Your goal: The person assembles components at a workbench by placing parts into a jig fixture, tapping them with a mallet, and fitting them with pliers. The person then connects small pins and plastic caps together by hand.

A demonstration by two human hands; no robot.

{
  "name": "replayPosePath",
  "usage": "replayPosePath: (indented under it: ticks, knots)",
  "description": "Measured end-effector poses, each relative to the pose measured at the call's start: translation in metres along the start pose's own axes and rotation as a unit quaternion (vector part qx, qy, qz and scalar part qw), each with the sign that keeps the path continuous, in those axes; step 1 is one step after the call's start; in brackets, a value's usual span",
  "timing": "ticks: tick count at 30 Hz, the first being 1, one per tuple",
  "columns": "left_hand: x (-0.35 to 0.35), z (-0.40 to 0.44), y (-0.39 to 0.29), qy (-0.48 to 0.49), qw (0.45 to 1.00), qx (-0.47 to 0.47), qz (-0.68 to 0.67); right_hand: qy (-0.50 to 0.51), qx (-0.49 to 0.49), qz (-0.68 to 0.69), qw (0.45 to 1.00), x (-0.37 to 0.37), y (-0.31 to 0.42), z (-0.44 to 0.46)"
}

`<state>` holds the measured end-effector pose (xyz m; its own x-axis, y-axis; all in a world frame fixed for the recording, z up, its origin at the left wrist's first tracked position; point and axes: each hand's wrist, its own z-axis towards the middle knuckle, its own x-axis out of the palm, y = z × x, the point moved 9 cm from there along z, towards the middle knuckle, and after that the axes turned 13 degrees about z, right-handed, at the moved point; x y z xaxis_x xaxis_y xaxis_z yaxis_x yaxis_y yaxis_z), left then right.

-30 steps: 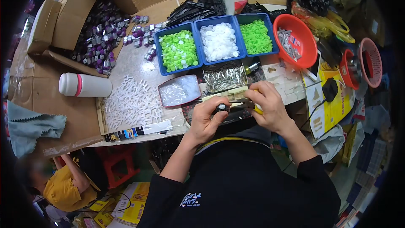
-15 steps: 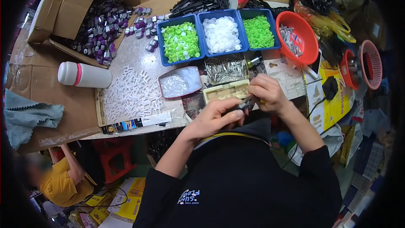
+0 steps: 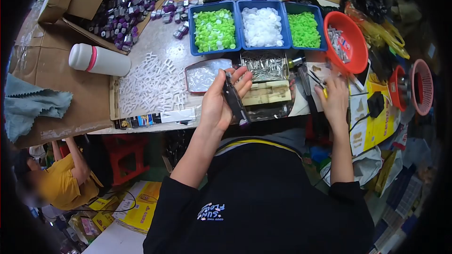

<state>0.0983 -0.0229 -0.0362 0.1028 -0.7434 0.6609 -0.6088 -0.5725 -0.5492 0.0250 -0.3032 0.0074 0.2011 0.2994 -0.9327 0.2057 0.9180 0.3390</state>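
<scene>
My left hand (image 3: 217, 106) is palm up in front of the work surface. A long black part (image 3: 234, 98) with a purple end lies across the palm, held by the thumb and partly curled fingers. My right hand (image 3: 335, 101) is low over the right side of the table, its fingers somewhat blurred around yellow-handled pliers (image 3: 325, 92) whose slim metal tips point away from me. Between the hands sits a cream-coloured block fixture (image 3: 267, 92), with a box of metal pins (image 3: 264, 66) behind it. Beside my left fingertips is a clear-lined tray (image 3: 203, 78).
Blue bins (image 3: 239, 51) of green and white caps stand behind, next to a red basket (image 3: 361, 59) of grey parts. White clips (image 3: 153, 87) and a white bottle (image 3: 100, 59) are at left. Purple-grey parts (image 3: 127, 11) fill a carton. A person in yellow (image 3: 70, 183) sits lower left.
My hands have moved apart: the right went to the table's right side with the pliers, and the left turned palm up with the black part showing. The view has shifted slightly.
</scene>
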Motion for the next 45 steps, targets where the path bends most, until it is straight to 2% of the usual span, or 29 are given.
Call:
replayPosePath:
  ticks: [2, 4, 5, 7, 13, 15, 16, 18, 19, 21, 24, 25, 26, 28, 31, 32, 33, 34, 35, 37, 40, 41, 42, 45]
  knots:
    - [-0.003, 0.003, -0.002, -0.003, 1.0, 0.02, 0.001, 0.013, 0.024, 0.019, 0.999, 0.006, -0.016, -0.005]
    - [-0.003, 0.002, -0.003, -0.006, 0.999, 0.037, -0.001, -0.091, -0.071, 0.032, 0.993, -0.014, 0.001, -0.01]
    - [-0.002, 0.0, -0.006, -0.014, 0.998, 0.053, 0.01, -0.089, -0.073, 0.032, 0.993, -0.017, 0.007, -0.011]
    - [-0.003, -0.004, -0.011, -0.028, 0.997, 0.072, 0.018, -0.044, -0.05, 0.183, 0.981, -0.018, 0.021, -0.011]
    - [-0.025, -0.031, -0.047, -0.101, 0.975, 0.181, 0.081, 0.009, -0.167, 0.292, 0.942, -0.005, 0.093, -0.024]
    - [-0.047, -0.049, -0.062, -0.117, 0.966, 0.191, 0.127, 0.013, -0.179, 0.307, 0.935, -0.004, 0.1, -0.023]
    - [-0.068, -0.062, -0.075, -0.128, 0.951, 0.225, 0.169, 0.01, -0.185, 0.317, 0.93, -0.005, 0.101, -0.023]
    - [-0.13, -0.1, -0.099, -0.24, 0.907, 0.256, 0.233, -0.001, -0.178, 0.331, 0.927, -0.012, 0.1, -0.023]
    - [-0.162, -0.123, -0.104, -0.307, 0.89, 0.244, 0.233, -0.005, -0.164, 0.342, 0.925, -0.014, 0.097, -0.023]
    - [-0.228, -0.155, -0.097, -0.352, 0.884, 0.189, 0.244, -0.008, -0.16, 0.322, 0.933, -0.016, 0.095, -0.024]
    - [-0.322, -0.181, -0.053, -0.414, 0.811, 0.066, 0.408, -0.002, -0.179, 0.324, 0.929, -0.009, 0.101, -0.022]
    - [-0.344, -0.184, -0.034, -0.434, 0.76, 0.02, 0.484, 0.008, -0.184, 0.331, 0.926, -0.007, 0.106, -0.021]
    - [-0.37, -0.182, -0.005, -0.419, 0.784, -0.006, 0.457, 0.017, -0.186, 0.336, 0.923, -0.005, 0.111, -0.021]
    - [-0.376, -0.17, 0.033, -0.395, 0.835, -0.035, 0.382, 0.028, -0.194, 0.343, 0.919, -0.005, 0.123, -0.021]
    - [-0.382, -0.139, 0.062, -0.32, 0.843, -0.041, 0.431, 0.042, -0.226, 0.338, 0.913, -0.005, 0.135, -0.023]
    - [-0.391, -0.136, 0.071, -0.323, 0.844, -0.043, 0.425, 0.041, -0.225, 0.331, 0.915, -0.004, 0.135, -0.023]
    - [-0.384, -0.136, 0.058, -0.36, 0.734, -0.003, 0.575, 0.042, -0.225, 0.325, 0.917, -0.003, 0.135, -0.024]
    - [-0.37, -0.139, 0.047, -0.384, 0.596, 0.036, 0.704, 0.048, -0.23, 0.324, 0.916, -0.002, 0.134, -0.026]
    - [-0.366, -0.149, 0.043, -0.415, 0.578, 0.066, 0.7, 0.04, -0.217, 0.32, 0.921, -0.003, 0.129, -0.026]
    - [-0.383, -0.182, 0.052, -0.525, 0.584, 0.13, 0.605, 0.035, -0.205, 0.313, 0.927, -0.006, 0.122, -0.029]
    - [-0.415, -0.237, 0.088, -0.636, 0.484, -0.006, 0.601, 0.036, -0.202, 0.284, 0.937, -0.004, 0.12, -0.03]
    - [-0.425, -0.248, 0.102, -0.632, 0.499, -0.067, 0.59, 0.041, -0.198, 0.286, 0.937, -0.001, 0.119, -0.03]
    - [-0.432, -0.255, 0.113, -0.636, 0.496, -0.07, 0.586, 0.046, -0.192, 0.289, 0.937, 0.003, 0.119, -0.03]
    - [-0.446, -0.236, 0.161, -0.56, 0.576, -0.111, 0.586, 0.06, -0.214, 0.284, 0.933, 0.008, 0.133, -0.03]
